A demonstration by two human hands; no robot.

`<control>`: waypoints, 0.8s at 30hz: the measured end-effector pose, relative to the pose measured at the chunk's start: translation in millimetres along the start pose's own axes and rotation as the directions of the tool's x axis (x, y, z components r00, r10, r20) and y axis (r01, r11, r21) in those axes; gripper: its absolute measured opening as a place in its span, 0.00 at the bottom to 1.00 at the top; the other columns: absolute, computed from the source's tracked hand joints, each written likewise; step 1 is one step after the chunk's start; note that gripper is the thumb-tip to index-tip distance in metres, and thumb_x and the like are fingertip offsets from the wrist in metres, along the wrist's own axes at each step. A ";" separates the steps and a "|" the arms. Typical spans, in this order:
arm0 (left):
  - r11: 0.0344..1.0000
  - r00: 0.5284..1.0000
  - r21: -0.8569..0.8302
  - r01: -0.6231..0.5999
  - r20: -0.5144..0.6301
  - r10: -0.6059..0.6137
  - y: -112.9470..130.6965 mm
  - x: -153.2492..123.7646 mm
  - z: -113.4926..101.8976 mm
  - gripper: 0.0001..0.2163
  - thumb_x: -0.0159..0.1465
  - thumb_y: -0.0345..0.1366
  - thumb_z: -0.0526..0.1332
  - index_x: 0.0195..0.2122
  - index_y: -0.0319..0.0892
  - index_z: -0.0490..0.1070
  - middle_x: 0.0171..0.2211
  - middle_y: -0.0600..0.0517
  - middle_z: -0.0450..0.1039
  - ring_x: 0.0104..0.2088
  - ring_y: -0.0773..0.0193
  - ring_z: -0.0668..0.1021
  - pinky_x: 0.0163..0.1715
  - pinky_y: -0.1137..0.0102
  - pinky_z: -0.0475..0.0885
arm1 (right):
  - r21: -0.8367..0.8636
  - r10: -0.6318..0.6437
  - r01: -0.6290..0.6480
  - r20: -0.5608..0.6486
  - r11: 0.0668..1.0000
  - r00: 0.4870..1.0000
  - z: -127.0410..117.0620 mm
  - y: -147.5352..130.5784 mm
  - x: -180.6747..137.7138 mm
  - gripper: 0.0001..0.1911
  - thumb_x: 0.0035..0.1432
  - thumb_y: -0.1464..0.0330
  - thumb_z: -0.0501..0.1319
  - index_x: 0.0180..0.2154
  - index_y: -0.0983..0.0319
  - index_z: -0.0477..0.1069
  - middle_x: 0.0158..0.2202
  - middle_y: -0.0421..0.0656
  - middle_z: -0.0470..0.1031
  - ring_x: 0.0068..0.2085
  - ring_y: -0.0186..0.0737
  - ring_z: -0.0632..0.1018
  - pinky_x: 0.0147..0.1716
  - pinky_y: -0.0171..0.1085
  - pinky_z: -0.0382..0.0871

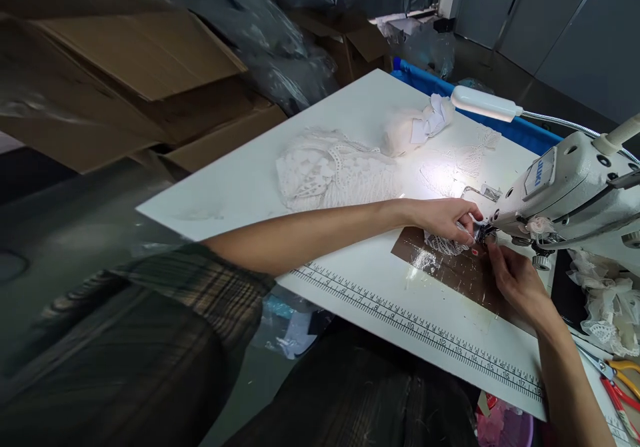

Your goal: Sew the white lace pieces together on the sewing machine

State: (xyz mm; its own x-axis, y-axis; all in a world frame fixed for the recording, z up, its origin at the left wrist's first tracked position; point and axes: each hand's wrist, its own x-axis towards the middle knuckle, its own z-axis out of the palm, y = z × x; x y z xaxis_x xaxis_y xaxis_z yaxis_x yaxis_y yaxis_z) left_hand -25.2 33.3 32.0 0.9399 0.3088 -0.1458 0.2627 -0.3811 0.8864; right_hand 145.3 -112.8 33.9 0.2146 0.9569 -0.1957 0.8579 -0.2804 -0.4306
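Note:
My left hand (450,220) reaches across the table to the needle area of a white sewing machine (555,184). Its fingers are curled together over the edge of a small piece of white lace (445,245). From the near side, my right hand (517,277) comes in with thumb and fingertips pinched close to the presser foot (484,234). What those fingertips hold, if anything, is too small to make out. The needle is mostly hidden between both hands. Beneath the hands lies a brown plate (440,274) on the tabletop.
White lace fabric (335,170) and a pale bundle (403,130) lie behind my left arm. A lamp (485,104) lights the machine bed. Orange-handled scissors (617,370) and lace scraps (607,300) are at right. A ruler strip (415,330) follows the table's front edge; cardboard boxes (145,67) stand left.

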 end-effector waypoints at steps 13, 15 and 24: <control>0.477 0.907 0.772 0.419 -0.377 -0.186 12.8 16.3 -33.9 0.20 0.70 0.44 0.54 0.46 0.29 0.73 0.39 0.34 0.75 0.37 0.51 0.77 0.33 0.64 0.67 | -0.230 -0.034 -0.103 -0.522 0.968 0.852 38.7 66.3 -71.6 0.35 0.66 0.45 0.41 0.47 0.61 0.75 0.41 0.51 0.81 0.31 0.46 0.81 0.26 0.38 0.70; 0.476 0.910 0.779 0.408 -0.390 -0.143 10.1 29.2 -44.3 0.20 0.69 0.42 0.54 0.52 0.28 0.70 0.49 0.30 0.71 0.44 0.47 0.76 0.38 0.62 0.68 | -0.223 -0.066 -0.069 -0.545 0.972 0.836 43.1 63.8 -71.4 0.34 0.66 0.46 0.41 0.47 0.62 0.75 0.43 0.51 0.80 0.33 0.46 0.81 0.28 0.38 0.70; 0.583 0.941 0.773 0.250 -0.335 0.041 4.0 22.6 -47.5 0.12 0.65 0.29 0.50 0.41 0.36 0.72 0.55 0.37 0.67 0.50 0.49 0.72 0.49 0.60 0.61 | -0.352 -0.288 0.058 -0.646 0.934 0.707 36.7 73.4 -64.1 0.28 0.67 0.54 0.48 0.50 0.67 0.75 0.40 0.54 0.77 0.40 0.49 0.76 0.34 0.41 0.69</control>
State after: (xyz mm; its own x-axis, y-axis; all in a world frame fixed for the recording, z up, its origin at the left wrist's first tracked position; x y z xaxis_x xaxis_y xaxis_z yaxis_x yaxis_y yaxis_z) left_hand -13.3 80.1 53.1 0.8225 0.5668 0.0466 0.5564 -0.8189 0.1410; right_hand 177.4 -197.4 -17.5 0.2068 0.8056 0.5551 0.9782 -0.1800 -0.1032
